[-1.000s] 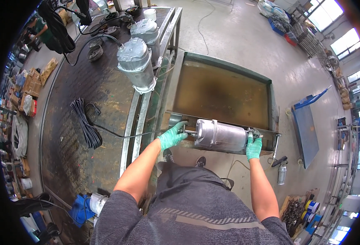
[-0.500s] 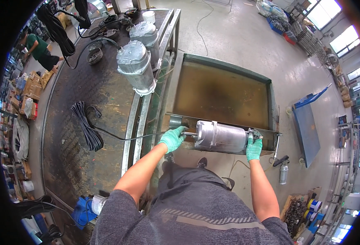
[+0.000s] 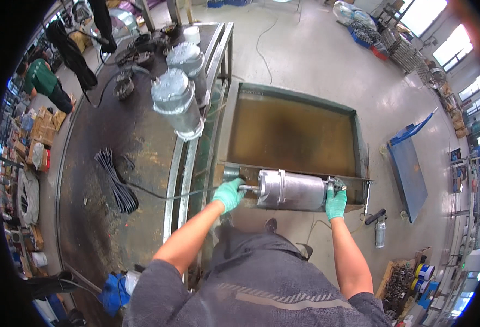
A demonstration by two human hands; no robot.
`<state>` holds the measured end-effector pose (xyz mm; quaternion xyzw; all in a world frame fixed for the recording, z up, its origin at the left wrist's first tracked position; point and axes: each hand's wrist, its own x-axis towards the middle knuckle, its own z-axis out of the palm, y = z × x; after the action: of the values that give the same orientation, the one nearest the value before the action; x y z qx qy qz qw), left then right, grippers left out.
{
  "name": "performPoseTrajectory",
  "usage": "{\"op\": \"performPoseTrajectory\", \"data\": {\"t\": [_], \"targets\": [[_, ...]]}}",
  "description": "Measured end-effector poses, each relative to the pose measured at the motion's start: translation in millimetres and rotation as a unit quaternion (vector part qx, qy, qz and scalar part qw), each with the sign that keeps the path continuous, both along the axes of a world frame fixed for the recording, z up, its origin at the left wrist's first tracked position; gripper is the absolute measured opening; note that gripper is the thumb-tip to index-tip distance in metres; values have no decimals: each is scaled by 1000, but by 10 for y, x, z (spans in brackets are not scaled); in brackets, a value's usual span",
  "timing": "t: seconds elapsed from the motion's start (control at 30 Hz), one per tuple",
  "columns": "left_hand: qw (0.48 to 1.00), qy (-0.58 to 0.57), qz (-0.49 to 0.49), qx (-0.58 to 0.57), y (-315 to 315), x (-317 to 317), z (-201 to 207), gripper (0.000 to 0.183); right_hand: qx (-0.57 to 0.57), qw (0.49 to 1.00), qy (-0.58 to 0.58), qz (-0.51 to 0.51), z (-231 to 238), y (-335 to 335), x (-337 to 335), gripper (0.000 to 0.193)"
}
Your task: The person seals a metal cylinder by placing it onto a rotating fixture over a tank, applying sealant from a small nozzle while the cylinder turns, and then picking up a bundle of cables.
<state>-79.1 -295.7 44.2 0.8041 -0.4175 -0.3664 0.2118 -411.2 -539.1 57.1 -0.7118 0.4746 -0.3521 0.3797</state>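
A silver cylindrical motor [image 3: 300, 191] lies on its side across the near end of a shallow tank of brownish water [image 3: 291, 133]. At its left end my left hand [image 3: 230, 194], in a green glove, is closed round the cable end by a short rod-like part. The black cable [image 3: 158, 194] trails left from there to a coil [image 3: 114, 180] on the bench. My right hand [image 3: 335, 200], also green-gloved, is closed on the small fitting at the motor's right end; its fingers partly cover that fitting.
Two upright silver motors [image 3: 177, 103] stand on the dark workbench [image 3: 147, 240] at left, with a white tub [image 3: 192, 35] behind. A blue flatbed trolley [image 3: 406, 169] and a small silver cylinder with a black handle [image 3: 380, 231] are on the right. A person [image 3: 44, 79] is at far left.
The view has shifted slightly. The motor seems to have turned a little about its long axis, its flange now showing differently. Both hands keep hold of its ends.
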Motion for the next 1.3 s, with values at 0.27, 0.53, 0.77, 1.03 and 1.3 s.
{"op": "performPoseTrajectory", "data": {"t": [0.27,0.53,0.77,1.03,1.3], "targets": [[998,-31,-36,-41,138,23,32,69,-14,1000,-3,2,-64,-20,19,31],[803,561,198,-27,62,88,9,57,9,999,-36,5,-14,-20,24,36],[963,261,-69,-19,-81,232,58,75,8,999,-42,-3,-110,-96,-84,37],[971,-154,-180,41,-57,85,423,31,20,999,-32,4,-23,-13,-2,37],[944,280,-27,171,-133,270,524,70,11,1000,5,-13,-119,-77,-74,37]]}}
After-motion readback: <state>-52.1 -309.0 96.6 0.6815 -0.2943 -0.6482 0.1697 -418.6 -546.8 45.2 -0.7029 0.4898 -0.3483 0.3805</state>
